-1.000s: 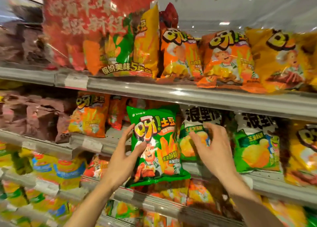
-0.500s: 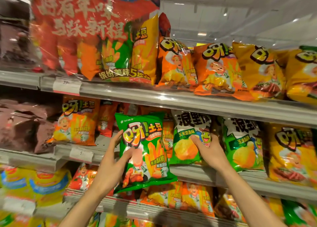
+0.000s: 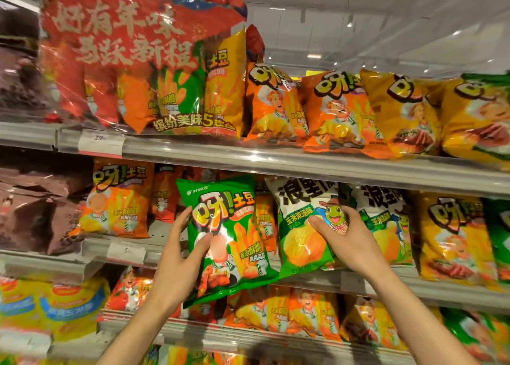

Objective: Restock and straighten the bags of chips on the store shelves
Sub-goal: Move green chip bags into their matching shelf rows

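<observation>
Two bare hands work at the middle shelf of a snack aisle. The left hand, at about 7 o'clock from the centre of the view, grips a green chip bag by its left edge, thumb on the front and fingers behind; the bag tilts and juts out past the shelf lip. The right hand, at about 4 o'clock, is wrapped over the right edge of a green-and-white bag that stands on the shelf, touching the green chip bag's right side.

This looks like the straightening step: making a gap so the tilted bag can go in upright. The next move likely calls for holding the neighbour aside while the left hand slides its bag back and squares it.

The green chip bag reads "呀!土豆" with "好丽友" at its top corner and "香浓酥脆". The neighbour shows "浪里" and "玉米浓汤味" beside a cartoon frog. At 11 o'clock, a red multipack on the upper shelf reads "好有年味". A shelf price tag shows "5"; the rest is illegible.
</observation>
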`<state>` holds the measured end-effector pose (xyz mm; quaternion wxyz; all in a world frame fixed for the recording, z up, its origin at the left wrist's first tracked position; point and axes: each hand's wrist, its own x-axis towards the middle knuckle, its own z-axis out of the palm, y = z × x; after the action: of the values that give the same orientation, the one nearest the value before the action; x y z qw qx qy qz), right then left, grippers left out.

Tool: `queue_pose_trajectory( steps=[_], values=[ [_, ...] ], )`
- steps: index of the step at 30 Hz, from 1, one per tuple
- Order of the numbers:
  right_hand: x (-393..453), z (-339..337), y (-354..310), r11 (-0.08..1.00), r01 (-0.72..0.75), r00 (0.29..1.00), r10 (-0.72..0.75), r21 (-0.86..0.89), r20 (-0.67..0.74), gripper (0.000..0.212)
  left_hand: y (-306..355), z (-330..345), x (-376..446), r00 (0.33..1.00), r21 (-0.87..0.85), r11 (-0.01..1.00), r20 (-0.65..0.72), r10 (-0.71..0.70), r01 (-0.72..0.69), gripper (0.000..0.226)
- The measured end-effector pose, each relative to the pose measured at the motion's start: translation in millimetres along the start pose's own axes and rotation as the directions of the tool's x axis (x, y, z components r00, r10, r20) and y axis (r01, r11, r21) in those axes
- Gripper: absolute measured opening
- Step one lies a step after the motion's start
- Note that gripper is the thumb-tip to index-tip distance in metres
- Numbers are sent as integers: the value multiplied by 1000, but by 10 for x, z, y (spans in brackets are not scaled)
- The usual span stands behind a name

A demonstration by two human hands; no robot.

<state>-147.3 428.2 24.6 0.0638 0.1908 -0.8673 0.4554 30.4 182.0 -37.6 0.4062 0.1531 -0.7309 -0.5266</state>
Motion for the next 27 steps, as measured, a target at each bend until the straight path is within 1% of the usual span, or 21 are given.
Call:
queue_pose_trajectory(
  steps=[6, 9, 14, 17, 19, 21, 23, 25, 27],
  values=[
    [-245, -445, 205, 999, -32, 998, 32, -9, -55, 95, 69, 537, 78, 999, 3, 1000, 28, 31, -31, 61],
    [-338, -666, 367, 999, -50, 995, 48, -21, -93, 96, 101, 845, 170, 997, 18, 997, 21, 73, -73, 62],
    [-464, -1000, 576, 997, -79, 985, 79, 6, -154, 82, 240, 1364, 318, 988, 158, 975, 31, 153, -156, 65],
    [-507, -1146, 655, 996, -88, 984, 92, 32, -155, 83, 256, 1649, 403, 984, 267, 947, 78, 161, -176, 67],
    [-520, -1217, 692, 995, -78, 984, 86, 58, -153, 86, 228, 1794, 451, 980, 382, 905, 134, 149, -190, 69],
    [-525, -1268, 716, 994, -82, 984, 91, 66, -153, 86, 212, 1883, 508, 972, 500, 838, 188, 142, -219, 69],
    [-515, -1282, 724, 994, -94, 985, 102, 63, -140, 89, 223, 1920, 562, 964, 580, 776, 225, 139, -247, 70],
    [-500, -1275, 728, 994, -97, 987, 103, 52, -121, 93, 249, 1924, 581, 968, 600, 765, 218, 126, -235, 71],
    [-494, -1252, 717, 993, -94, 989, 101, 64, -105, 94, 296, 1877, 530, 977, 547, 812, 169, 131, -204, 71]
  ],
)
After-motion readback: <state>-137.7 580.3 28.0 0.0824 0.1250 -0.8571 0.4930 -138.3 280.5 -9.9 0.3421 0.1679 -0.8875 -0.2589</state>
